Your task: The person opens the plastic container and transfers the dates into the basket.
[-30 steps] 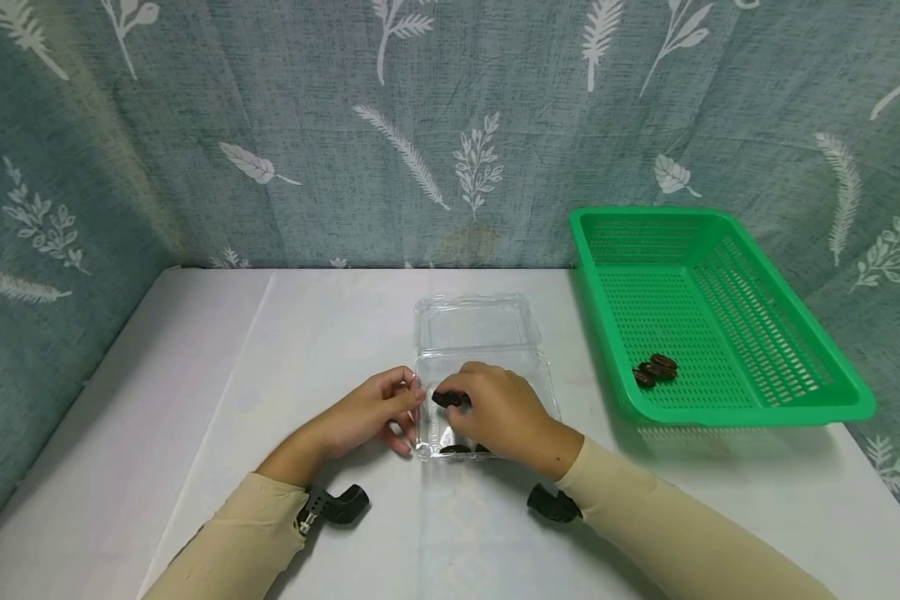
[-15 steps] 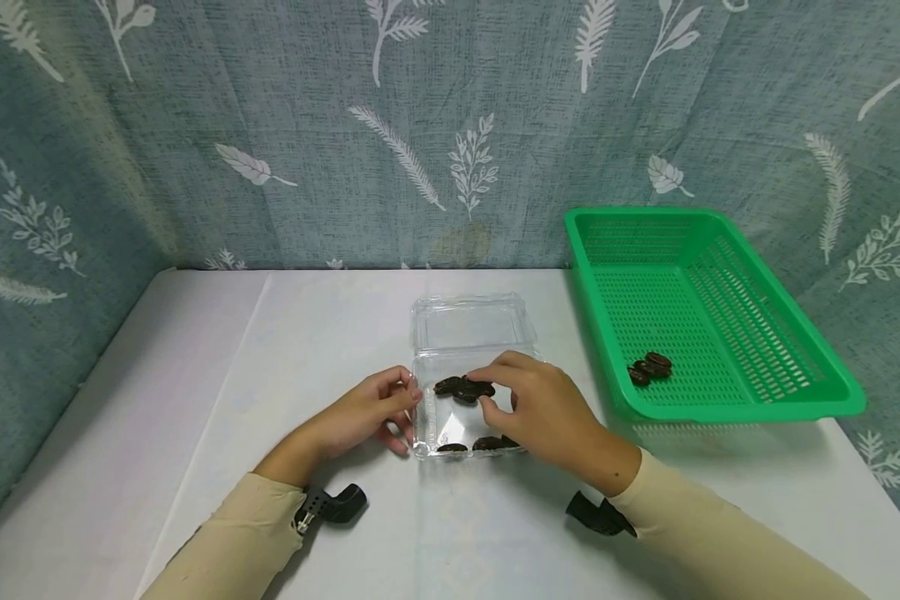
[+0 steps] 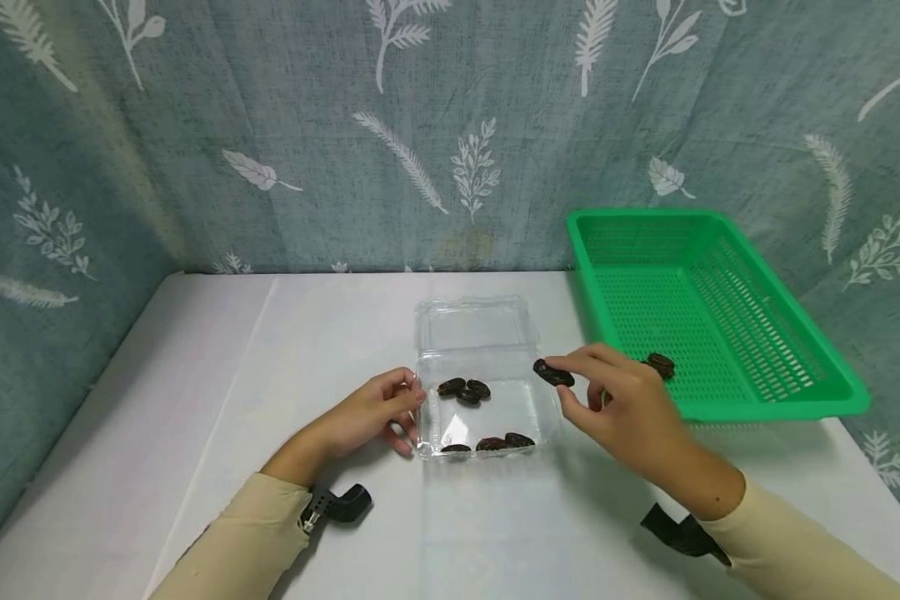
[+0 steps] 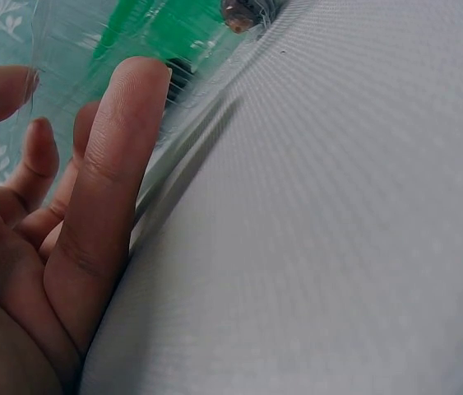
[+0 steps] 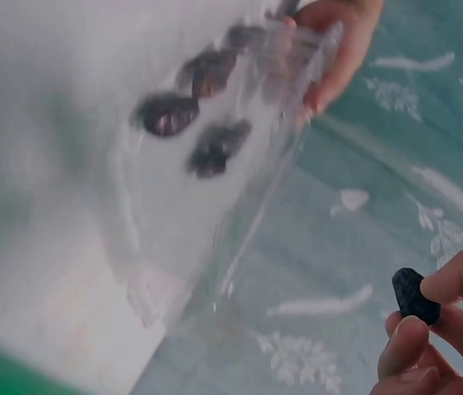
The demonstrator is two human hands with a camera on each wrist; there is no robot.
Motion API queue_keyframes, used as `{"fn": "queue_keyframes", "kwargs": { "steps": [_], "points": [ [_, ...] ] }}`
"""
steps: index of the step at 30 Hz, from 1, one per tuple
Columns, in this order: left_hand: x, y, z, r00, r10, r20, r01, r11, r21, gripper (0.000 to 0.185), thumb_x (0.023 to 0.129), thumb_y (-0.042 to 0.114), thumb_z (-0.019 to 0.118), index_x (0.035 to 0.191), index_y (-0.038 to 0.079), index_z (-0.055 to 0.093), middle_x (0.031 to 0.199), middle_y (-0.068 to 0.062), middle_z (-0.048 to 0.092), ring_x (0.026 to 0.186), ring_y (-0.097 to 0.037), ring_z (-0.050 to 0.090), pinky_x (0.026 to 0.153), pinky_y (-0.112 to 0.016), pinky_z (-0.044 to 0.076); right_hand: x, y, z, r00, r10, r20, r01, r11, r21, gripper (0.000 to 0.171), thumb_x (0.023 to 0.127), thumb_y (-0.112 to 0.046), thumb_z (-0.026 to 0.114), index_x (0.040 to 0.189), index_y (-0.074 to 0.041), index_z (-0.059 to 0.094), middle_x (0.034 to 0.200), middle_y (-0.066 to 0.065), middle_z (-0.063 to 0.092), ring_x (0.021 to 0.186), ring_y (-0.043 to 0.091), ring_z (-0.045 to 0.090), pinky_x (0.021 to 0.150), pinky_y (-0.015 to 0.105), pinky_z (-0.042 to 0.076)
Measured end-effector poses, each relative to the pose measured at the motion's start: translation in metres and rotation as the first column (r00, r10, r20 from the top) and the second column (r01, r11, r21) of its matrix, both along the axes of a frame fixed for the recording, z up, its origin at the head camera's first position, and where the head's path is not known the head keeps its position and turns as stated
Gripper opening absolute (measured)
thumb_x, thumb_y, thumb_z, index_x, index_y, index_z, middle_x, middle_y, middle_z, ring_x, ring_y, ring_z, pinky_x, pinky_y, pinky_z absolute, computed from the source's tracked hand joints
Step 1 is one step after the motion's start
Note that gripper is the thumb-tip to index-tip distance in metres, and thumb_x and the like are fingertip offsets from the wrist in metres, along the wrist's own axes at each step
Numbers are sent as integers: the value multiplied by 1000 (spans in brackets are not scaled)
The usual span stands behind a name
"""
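Note:
In the head view, my right hand (image 3: 630,408) pinches one dark, wrinkled date (image 3: 553,372) between thumb and fingertips, raised near the right edge of a clear plastic clamshell box (image 3: 510,410). The right wrist view also shows this date (image 5: 416,296) at the fingertips. The box lies open with its lid (image 3: 476,323) folded back. Inside are a cluster of three dates (image 3: 468,397) toward the back and a few more (image 3: 491,444) along the front wall. My left hand (image 3: 367,412) holds the box's left rim between thumb and index finger; its other fingers (image 4: 104,164) extend beside the wall.
A green perforated basket (image 3: 727,412) stands at the right, tipped toward me, with a few dates (image 3: 660,364) in it, partly covered by my right hand. White cloth (image 3: 330,317) covers the table. A leaf-patterned curtain (image 3: 292,225) hangs behind.
My right hand has moved from inside the box out to the right, and a date now shows at its fingertips. The three dates at the back are uncovered. My left hand has stayed put.

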State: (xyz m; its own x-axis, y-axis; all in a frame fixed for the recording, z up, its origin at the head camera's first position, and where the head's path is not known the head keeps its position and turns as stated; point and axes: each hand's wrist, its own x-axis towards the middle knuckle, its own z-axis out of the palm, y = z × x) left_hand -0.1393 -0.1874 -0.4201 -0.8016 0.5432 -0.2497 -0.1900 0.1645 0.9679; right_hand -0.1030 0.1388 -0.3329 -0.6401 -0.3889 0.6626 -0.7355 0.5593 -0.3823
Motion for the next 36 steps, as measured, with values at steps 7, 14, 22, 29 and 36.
{"fn": "queue_keyframes", "kwargs": {
  "steps": [7,14,22,29,36],
  "points": [
    [2,-1,1,1000,3,-1,-3,1000,8,28,105,25,51,110,-1,43,93,-9,56,72,-19,66,62,-42,65,-2,25,8,999,-30,25,31,999,-43,37,73,14,75,104,-5,76,93,2,68,57,2,45,47,8,35],
    [1,0,0,1000,3,3,-3,1000,6,27,106,24,50,110,-2,43,92,-9,56,71,-19,66,61,-41,65,-12,57,9,993,-113,37,113,994,7,35,75,15,75,105,-3,76,93,6,69,62,-2,48,47,10,37],
    [1,0,2,1000,8,11,-8,1000,-3,21,106,23,49,109,2,44,93,-9,55,72,-19,66,61,-42,65,-32,91,2,962,-256,98,240,960,146,28,82,5,74,108,-6,75,93,11,70,66,-1,51,40,15,32],
    [1,1,3,1000,12,12,-12,1000,-4,23,106,23,49,111,1,44,93,-9,56,72,-19,67,62,-43,65,-46,111,-1,932,-313,181,260,929,265,24,86,0,71,110,-3,74,96,16,70,72,18,59,43,22,35],
    [1,-2,1,1000,2,9,-2,1000,9,27,106,25,50,109,-1,43,93,-9,54,72,-19,66,62,-42,65,-59,123,0,861,-356,362,202,894,399,23,91,-7,69,113,-1,73,109,23,70,81,27,63,50,26,40]
  ]
}}
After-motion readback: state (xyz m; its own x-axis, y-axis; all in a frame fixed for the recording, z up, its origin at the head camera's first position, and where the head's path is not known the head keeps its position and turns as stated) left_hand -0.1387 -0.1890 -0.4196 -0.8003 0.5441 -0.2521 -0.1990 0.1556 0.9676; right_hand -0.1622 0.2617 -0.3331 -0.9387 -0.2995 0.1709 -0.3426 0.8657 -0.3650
